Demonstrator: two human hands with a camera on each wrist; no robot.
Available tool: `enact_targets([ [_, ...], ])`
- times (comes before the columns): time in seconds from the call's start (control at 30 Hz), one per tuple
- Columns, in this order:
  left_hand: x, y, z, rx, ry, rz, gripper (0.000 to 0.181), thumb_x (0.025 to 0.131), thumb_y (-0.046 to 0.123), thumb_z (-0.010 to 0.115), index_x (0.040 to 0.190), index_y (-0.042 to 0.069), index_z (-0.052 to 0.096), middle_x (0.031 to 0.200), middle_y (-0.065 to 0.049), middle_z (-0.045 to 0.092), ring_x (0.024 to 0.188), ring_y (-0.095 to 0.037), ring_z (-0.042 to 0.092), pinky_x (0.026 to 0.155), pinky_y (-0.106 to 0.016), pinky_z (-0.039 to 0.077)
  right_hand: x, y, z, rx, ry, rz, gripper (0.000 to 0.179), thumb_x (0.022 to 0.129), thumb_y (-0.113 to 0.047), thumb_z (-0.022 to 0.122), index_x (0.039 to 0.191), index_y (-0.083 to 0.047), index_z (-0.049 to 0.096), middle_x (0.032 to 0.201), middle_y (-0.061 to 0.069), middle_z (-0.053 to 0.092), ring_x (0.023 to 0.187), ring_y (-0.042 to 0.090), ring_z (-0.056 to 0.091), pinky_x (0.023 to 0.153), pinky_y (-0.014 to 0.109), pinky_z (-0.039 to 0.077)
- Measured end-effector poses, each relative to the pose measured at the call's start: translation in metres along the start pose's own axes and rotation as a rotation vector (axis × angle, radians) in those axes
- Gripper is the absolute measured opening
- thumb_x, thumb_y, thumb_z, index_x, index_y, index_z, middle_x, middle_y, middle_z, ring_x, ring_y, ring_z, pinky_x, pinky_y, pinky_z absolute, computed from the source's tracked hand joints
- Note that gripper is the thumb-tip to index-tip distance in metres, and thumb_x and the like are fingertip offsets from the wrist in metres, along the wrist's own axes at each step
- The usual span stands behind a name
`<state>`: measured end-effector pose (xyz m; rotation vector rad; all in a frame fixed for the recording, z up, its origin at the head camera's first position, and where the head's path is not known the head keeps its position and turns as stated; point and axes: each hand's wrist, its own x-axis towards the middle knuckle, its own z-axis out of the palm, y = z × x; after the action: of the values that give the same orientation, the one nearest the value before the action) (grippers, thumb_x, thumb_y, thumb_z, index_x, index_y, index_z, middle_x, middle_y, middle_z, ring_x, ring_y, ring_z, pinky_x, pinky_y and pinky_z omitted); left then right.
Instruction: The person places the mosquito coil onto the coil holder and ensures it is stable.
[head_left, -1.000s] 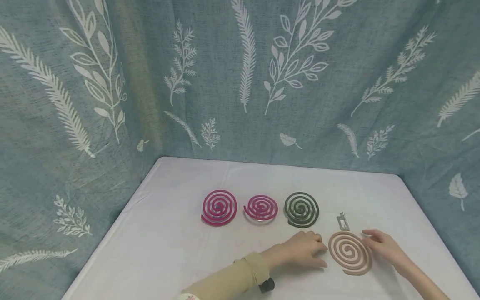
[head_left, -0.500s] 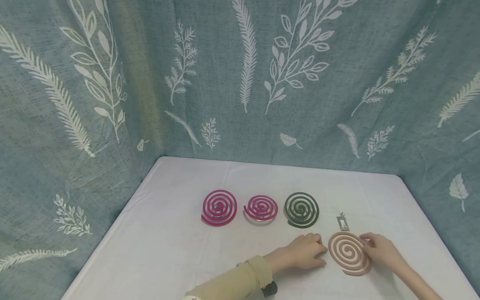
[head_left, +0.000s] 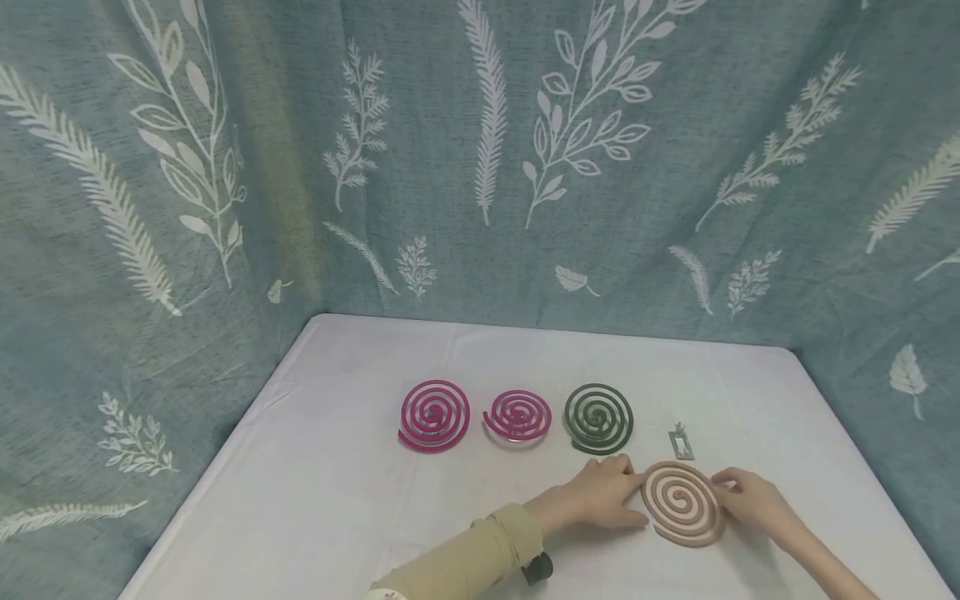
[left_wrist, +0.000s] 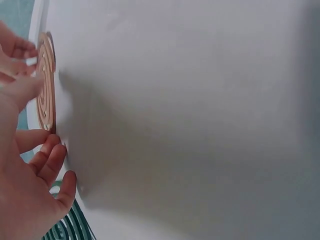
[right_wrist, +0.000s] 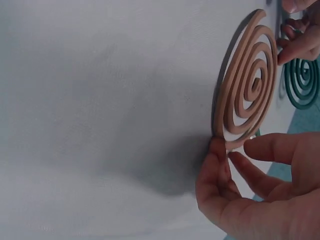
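A tan mosquito coil (head_left: 680, 498) lies on the white table at the right, between both hands. My left hand (head_left: 600, 493) touches its left rim with the index fingertip, and the thumb is spread off toward the near side. At the opposite rim my right hand (head_left: 752, 500) pinches the coil between thumb and fingers, as the right wrist view shows on the coil (right_wrist: 250, 90). Just behind it lies a small metal coil stand (head_left: 681, 442). A green mosquito coil (head_left: 597, 419) sits beyond my left hand.
Two magenta mosquito coils stand in line with the green one: a middle coil (head_left: 517, 415) and a left coil (head_left: 434, 417), with metal showing beneath the middle one. The white table (head_left: 300, 467) ends at a leaf-patterned teal curtain (head_left: 420, 150).
The tan coil has turned clockwise, its outer end swinging to the left, and has shifted slightly left. My left index finger has come against its rim; my right hand has followed the coil.
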<state>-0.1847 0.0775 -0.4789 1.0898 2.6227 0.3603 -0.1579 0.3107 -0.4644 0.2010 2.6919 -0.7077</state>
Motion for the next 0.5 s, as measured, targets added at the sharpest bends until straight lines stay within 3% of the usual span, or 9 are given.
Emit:
enact_targets([
  [0.17,0.003,-0.003,0.000,0.012,0.002,-0.030,0.080,0.076,0.061,0.068,0.142,0.022,0.044,0.108,0.009,0.048,0.093,-0.001,0.043,0.078,-0.018,0.034,0.002,0.002,-0.001,0.028,-0.060,-0.025,0.050,0.090,-0.027,0.057,0.119,0.014,0.050,0.084,0.010,0.062,0.073,0.016,0.060,0.066,0.035,0.053],
  [0.3,0.004,0.000,0.005,0.045,0.037,-0.052,0.089,0.069,0.066,0.071,0.140,0.019,0.045,0.105,0.010,0.047,0.090,0.000,0.041,0.071,-0.017,0.029,0.004,0.013,-0.005,0.004,-0.092,-0.168,0.050,0.082,-0.016,0.068,0.122,0.009,0.051,0.081,0.004,0.057,0.070,0.013,0.053,0.062,0.028,0.049],
  [0.4,0.004,0.004,0.008,0.045,0.077,-0.086,0.088,0.066,0.065,0.074,0.136,0.018,0.049,0.101,0.010,0.047,0.085,0.000,0.039,0.070,-0.017,0.028,0.005,0.023,-0.009,0.008,-0.126,-0.295,0.064,0.071,-0.011,0.076,0.127,0.008,0.050,0.083,0.003,0.054,0.068,0.008,0.048,0.059,0.023,0.045],
  [0.5,0.005,0.007,0.010,0.037,0.110,-0.122,0.084,0.066,0.063,0.075,0.134,0.019,0.052,0.099,0.011,0.046,0.083,0.000,0.039,0.072,-0.017,0.031,0.006,0.029,-0.010,0.021,-0.160,-0.377,0.073,0.069,-0.014,0.079,0.131,0.009,0.047,0.084,0.003,0.051,0.067,0.005,0.044,0.057,0.021,0.042],
])
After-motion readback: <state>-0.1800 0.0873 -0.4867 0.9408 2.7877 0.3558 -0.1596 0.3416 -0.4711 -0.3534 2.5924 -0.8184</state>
